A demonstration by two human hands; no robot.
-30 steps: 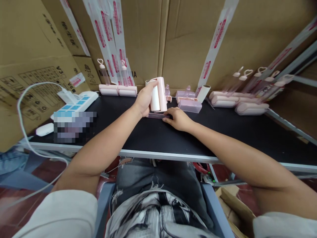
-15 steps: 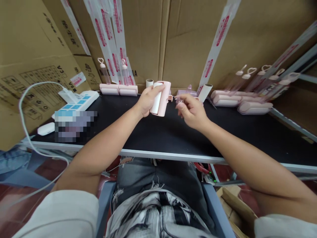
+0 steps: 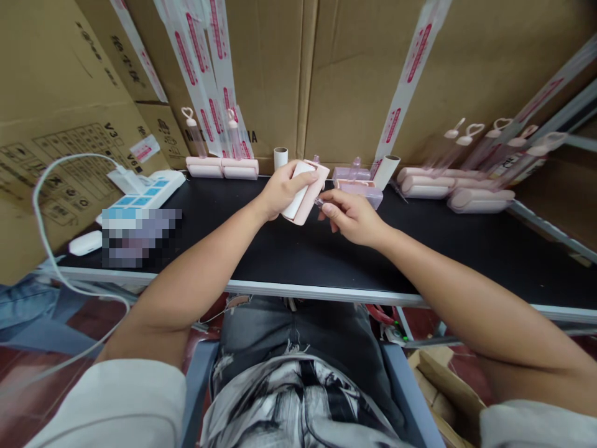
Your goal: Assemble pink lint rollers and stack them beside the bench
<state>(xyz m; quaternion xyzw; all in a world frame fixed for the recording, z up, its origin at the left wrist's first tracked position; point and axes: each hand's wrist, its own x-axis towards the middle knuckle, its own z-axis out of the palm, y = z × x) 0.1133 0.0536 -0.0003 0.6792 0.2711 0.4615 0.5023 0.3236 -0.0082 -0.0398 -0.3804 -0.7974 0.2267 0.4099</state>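
My left hand (image 3: 278,194) is wrapped round a pink roller casing (image 3: 311,202) with a white paper roll (image 3: 293,205) in it, held tilted above the black tabletop. At the casing's right side, my right hand (image 3: 355,219) pinches a small clear purplish piece (image 3: 319,202); whether the piece touches the casing I cannot tell. Just behind the right hand lies a translucent purple part (image 3: 372,196). A white paper tube (image 3: 280,158) stands behind the left hand, and another tube (image 3: 387,172) leans at the right.
Pink rollers (image 3: 240,168) with clear handles and heart-shaped loops stand at the back left. Several more rollers (image 3: 428,187) are at the right. A power strip (image 3: 144,196) with a white cable and a small white case (image 3: 86,242) occupy the left end. Cardboard (image 3: 265,74) walls the back.
My right hand has moved left, bringing the clear piece up to the casing's side. The casing has tilted further to the right in my left hand.
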